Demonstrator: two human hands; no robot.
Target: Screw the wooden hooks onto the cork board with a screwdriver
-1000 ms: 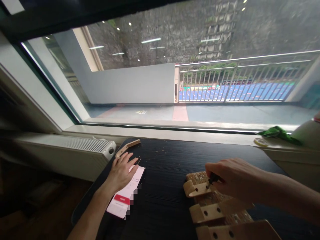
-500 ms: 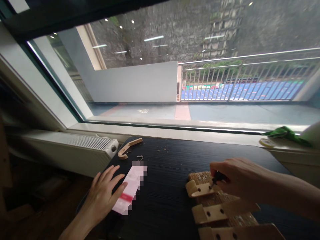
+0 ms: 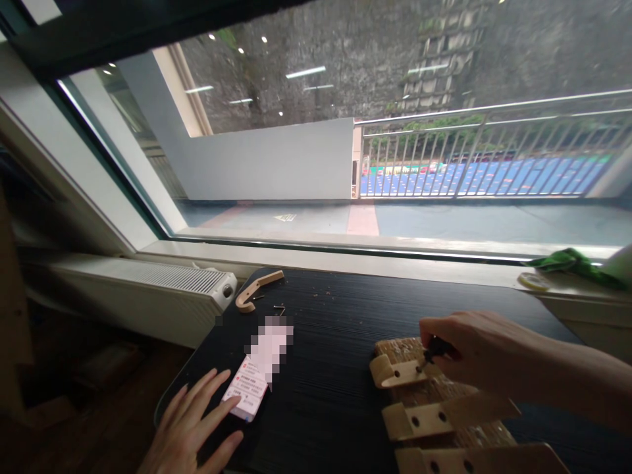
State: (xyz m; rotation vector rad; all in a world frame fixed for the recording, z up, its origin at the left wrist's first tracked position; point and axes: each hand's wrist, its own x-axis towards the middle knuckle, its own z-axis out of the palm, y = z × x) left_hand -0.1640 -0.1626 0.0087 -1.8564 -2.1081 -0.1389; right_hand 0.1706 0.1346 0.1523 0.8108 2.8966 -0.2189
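Note:
My right hand is closed on a small dark screwdriver, its tip on the nearest-to-window wooden hook of a wooden rack lying on the black table. My left hand lies open at the table's near left edge, fingers spread, fingertips at the lower end of a phone with a lit pink-white screen. A loose wooden hook and a few small screws lie at the table's far left corner.
A white radiator runs under the window sill on the left. A green cloth and a roll of tape sit on the sill at the right. Wood crumbs dot the table near the window. Beyond the glass is a terrace with a railing.
My left hand slid off the phone screen and drew back toward me to the table's near edge. My right hand stayed on the screwdriver at the hook.

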